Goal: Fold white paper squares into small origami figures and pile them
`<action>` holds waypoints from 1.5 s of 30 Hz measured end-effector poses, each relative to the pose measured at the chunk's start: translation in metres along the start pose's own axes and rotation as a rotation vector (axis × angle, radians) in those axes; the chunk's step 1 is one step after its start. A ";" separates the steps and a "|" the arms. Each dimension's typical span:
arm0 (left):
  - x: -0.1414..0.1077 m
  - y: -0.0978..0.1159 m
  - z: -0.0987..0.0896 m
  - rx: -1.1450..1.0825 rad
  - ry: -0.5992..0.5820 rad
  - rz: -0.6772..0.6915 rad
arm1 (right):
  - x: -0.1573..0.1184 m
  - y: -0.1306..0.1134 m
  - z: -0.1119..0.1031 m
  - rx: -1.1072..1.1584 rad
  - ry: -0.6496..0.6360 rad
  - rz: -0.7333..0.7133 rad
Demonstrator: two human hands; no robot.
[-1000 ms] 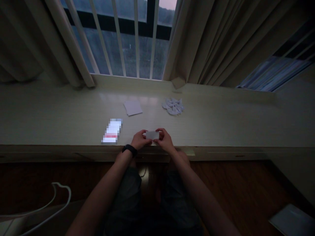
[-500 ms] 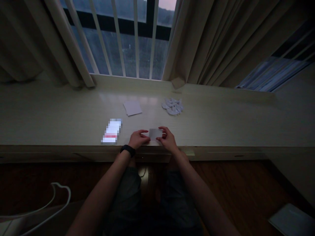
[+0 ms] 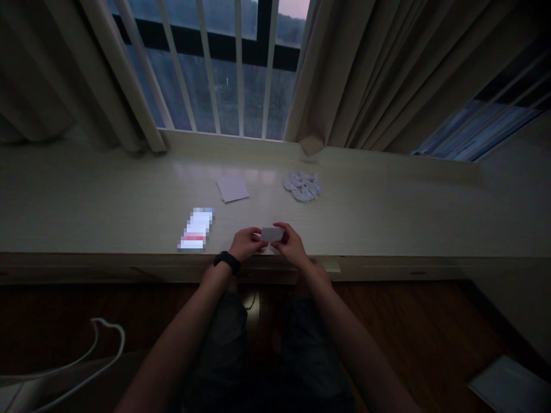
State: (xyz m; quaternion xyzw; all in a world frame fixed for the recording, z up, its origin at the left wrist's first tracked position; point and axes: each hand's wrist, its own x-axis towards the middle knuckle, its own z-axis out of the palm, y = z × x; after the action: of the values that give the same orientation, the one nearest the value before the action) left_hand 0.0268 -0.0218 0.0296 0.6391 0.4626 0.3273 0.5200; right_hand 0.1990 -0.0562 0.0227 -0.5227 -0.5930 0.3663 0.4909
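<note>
A small white piece of paper is held between my two hands just above the front edge of the desk. My left hand, with a dark band on the wrist, is closed at the paper's left edge. My right hand pinches its right side between thumb and fingers. Beyond them lie a stack of white square paper sheets and, to its right, a pile of crumpled or folded white paper pieces.
A phone with a lit, blurred screen lies left of my hands. The pale desk runs under a barred window with curtains. A white cable-like loop is at lower left, and a pale flat object lies on the floor.
The paper shows a shorter, brighter face now, tilted or folded over. My left hand has shifted slightly right and its fingers have closed in on the paper.
</note>
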 end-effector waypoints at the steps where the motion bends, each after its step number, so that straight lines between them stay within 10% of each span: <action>1: 0.000 0.001 -0.001 0.024 0.004 0.005 | 0.000 0.000 0.000 -0.006 0.008 -0.002; 20: -0.002 -0.004 -0.020 0.257 0.155 -0.049 | 0.001 0.017 -0.040 -0.179 0.078 -0.019; 27: 0.013 -0.013 -0.013 0.135 -0.020 0.043 | 0.023 0.009 -0.014 0.083 -0.077 0.089; 37: 0.013 -0.002 -0.009 -0.443 0.122 -0.139 | 0.002 0.004 0.018 -0.150 0.186 -0.056; 45: 0.014 0.001 -0.005 -0.345 0.158 -0.116 | -0.005 -0.009 0.032 -0.186 0.064 -0.024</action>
State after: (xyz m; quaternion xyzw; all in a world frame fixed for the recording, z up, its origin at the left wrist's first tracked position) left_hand 0.0276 -0.0068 0.0307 0.4849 0.4752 0.4205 0.6019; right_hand 0.1656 -0.0604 0.0223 -0.5702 -0.6148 0.2869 0.4632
